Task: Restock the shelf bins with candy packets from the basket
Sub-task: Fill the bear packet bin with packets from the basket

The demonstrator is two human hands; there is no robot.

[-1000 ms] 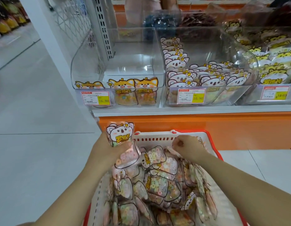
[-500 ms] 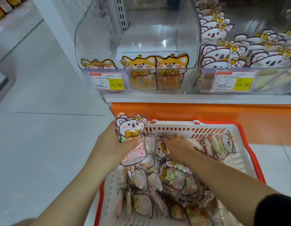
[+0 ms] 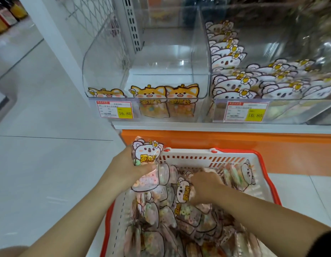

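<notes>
A white basket with a red rim (image 3: 235,158) stands on the floor below the shelf, full of several candy packets (image 3: 190,216) with koala faces. My left hand (image 3: 127,167) grips one koala packet (image 3: 147,153) upright at the basket's far left corner. My right hand (image 3: 205,186) reaches into the pile and its fingers curl round another koala packet (image 3: 183,191). Above, a clear left bin (image 3: 109,58) holds three orange fox packets (image 3: 164,101) along its front. The clear right bin (image 3: 294,108) holds several koala packets (image 3: 235,84).
Price tags reading 16.80 sit on both bin fronts (image 3: 114,109), (image 3: 246,111). An orange panel (image 3: 235,145) runs under the white shelf edge. White tiled floor (image 3: 40,164) stretches to the left. A perforated metal upright (image 3: 131,23) stands behind the left bin.
The view has dropped and closed in on the basket. My right hand has moved from the basket's far rim into the pile and closed on a packet. My left hand keeps its packet.
</notes>
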